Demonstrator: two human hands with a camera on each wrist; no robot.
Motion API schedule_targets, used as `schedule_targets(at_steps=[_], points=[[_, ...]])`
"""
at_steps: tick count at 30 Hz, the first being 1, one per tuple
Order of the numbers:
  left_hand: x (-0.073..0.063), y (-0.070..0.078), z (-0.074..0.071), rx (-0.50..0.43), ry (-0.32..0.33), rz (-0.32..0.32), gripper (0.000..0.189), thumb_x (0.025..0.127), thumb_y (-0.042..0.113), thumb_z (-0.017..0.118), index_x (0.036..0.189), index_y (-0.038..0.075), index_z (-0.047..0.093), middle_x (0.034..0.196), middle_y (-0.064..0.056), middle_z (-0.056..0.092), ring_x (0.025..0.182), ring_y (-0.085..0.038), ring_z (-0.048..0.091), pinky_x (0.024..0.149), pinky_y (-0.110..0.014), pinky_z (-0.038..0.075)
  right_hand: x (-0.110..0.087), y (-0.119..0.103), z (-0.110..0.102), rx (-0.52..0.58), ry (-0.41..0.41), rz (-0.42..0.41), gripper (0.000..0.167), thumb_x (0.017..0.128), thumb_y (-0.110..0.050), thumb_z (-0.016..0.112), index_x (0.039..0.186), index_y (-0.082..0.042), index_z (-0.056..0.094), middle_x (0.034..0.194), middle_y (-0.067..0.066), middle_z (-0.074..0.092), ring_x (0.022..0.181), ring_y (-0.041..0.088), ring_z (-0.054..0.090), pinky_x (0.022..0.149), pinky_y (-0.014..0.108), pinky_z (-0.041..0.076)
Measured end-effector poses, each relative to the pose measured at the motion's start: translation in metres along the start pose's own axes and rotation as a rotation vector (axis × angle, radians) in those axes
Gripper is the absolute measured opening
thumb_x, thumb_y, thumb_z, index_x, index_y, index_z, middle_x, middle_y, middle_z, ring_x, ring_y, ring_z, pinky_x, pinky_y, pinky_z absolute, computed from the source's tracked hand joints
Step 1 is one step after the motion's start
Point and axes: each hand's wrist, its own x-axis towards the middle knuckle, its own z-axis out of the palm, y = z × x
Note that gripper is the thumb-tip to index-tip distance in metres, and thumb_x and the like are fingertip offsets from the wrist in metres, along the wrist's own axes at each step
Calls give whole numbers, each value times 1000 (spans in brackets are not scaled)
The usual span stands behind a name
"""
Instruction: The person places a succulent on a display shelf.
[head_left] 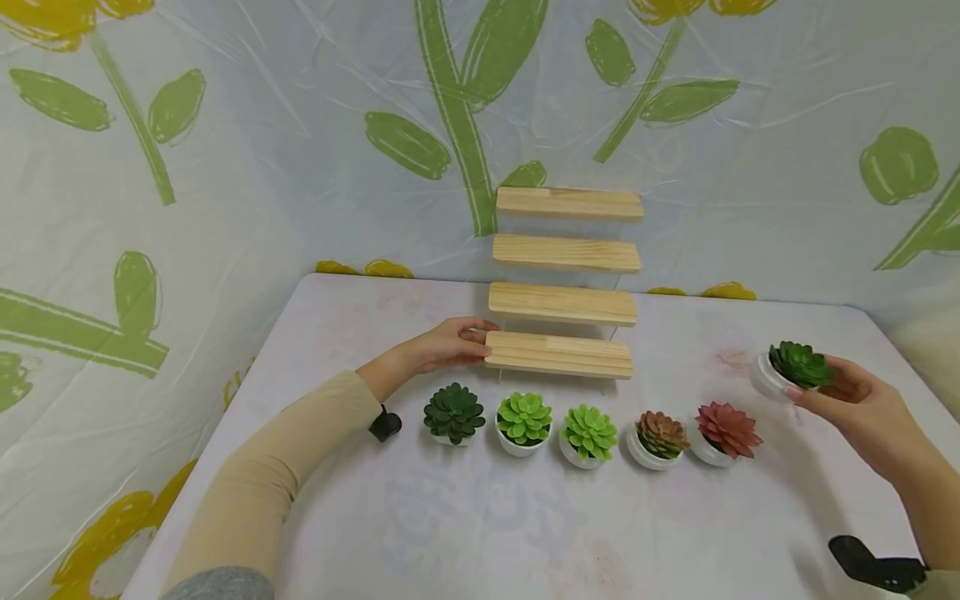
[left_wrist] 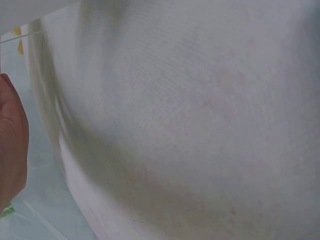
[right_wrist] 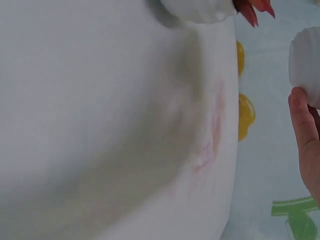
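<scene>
In the head view a wooden tiered stand (head_left: 558, 354) with slatted steps rises at the back middle. My left hand (head_left: 442, 343) grips the left end of its lowest step, thumb in front and fingers behind. At the right, my right hand (head_left: 862, 408) holds a potted dark green succulent (head_left: 801, 365) above the table, tilted to the left. The white pot (right_wrist: 307, 65) shows between thumb and fingers in the right wrist view. Only part of the left hand (left_wrist: 12, 140) enters the left wrist view, at its left edge.
Before the stand runs a row of white-potted succulents: a dark green one (head_left: 454, 412), two bright green ones (head_left: 523, 418) (head_left: 590, 432), a brownish one (head_left: 662, 435) and a red one (head_left: 727, 431). A flower-printed sheet (head_left: 315, 167) hangs behind the white table (head_left: 487, 533).
</scene>
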Motion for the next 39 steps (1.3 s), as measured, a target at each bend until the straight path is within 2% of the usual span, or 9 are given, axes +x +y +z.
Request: schedule_targets(at_steps=[8, 16, 18, 23, 26, 30, 34, 36, 39], points=[[0, 2, 3, 1, -6, 1, 50, 88, -5, 58, 136, 0, 43, 114, -17, 54, 95, -21, 56, 85, -30, 52, 22, -34, 0, -39, -39, -4, 39, 91, -21, 62, 118, -39, 40, 97, -30, 47, 85, -16, 46, 61, 3, 39], [2, 1, 2, -10, -6, -2, 50, 88, -5, 59, 135, 1, 44, 112, -16, 54, 93, -19, 56, 74, -22, 52, 42, -71, 1, 11, -66, -31, 35, 92, -21, 60, 119, -34, 42, 101, -27, 50, 87, -11, 50, 66, 4, 42], [3, 0, 0, -18, -4, -7, 50, 88, -5, 58, 135, 1, 44, 112, -16, 54, 92, -19, 56, 74, -22, 53, 47, -80, 2, 64, -96, -36, 34, 93, -18, 58, 120, -32, 43, 103, -23, 51, 88, -8, 50, 68, 5, 43], [2, -1, 0, -19, 0, -18, 50, 88, -5, 59, 136, 2, 44, 113, -16, 55, 92, -18, 57, 78, -25, 53, 63, -101, 5, 475, -163, -29, 33, 91, 0, 56, 116, -21, 49, 102, -9, 57, 88, 0, 57, 71, 13, 51], [3, -1, -1, -18, 5, -21, 50, 88, -4, 59, 136, 3, 44, 112, -15, 55, 90, -17, 57, 77, -25, 52, 73, -114, 7, 615, -179, -22, 42, 90, 4, 56, 125, -16, 46, 101, -5, 57, 88, 5, 60, 70, 17, 53], [2, 0, -1, -18, 12, -27, 50, 88, -4, 59, 136, 3, 45, 111, -13, 55, 89, -17, 57, 76, -24, 52, 85, -130, 11, 544, -192, -3, 61, 90, -2, 59, 142, -12, 29, 105, -5, 52, 88, 3, 60, 71, 16, 53], [0, 1, 0, -21, 13, -31, 50, 88, -4, 59, 136, 3, 45, 110, -13, 55, 89, -17, 57, 85, -31, 51, 97, -148, 20, 490, -199, -4, 57, 89, -7, 61, 138, -12, 32, 109, -3, 48, 88, 3, 60, 71, 16, 53], [0, 1, 0, -23, 13, -31, 50, 88, -4, 59, 136, 4, 45, 111, -14, 56, 90, -17, 58, 92, -37, 48, 104, -157, 26, 523, -198, -13, 48, 88, -6, 63, 130, -10, 38, 108, -1, 49, 87, 5, 60, 70, 17, 53], [1, 1, 0, -24, 17, -29, 50, 88, -4, 59, 136, 4, 45, 113, -15, 55, 92, -18, 58, 96, -42, 44, 114, -170, 34, 543, -193, -14, 56, 86, -7, 65, 134, -8, 36, 110, 0, 48, 87, 5, 60, 69, 17, 53]])
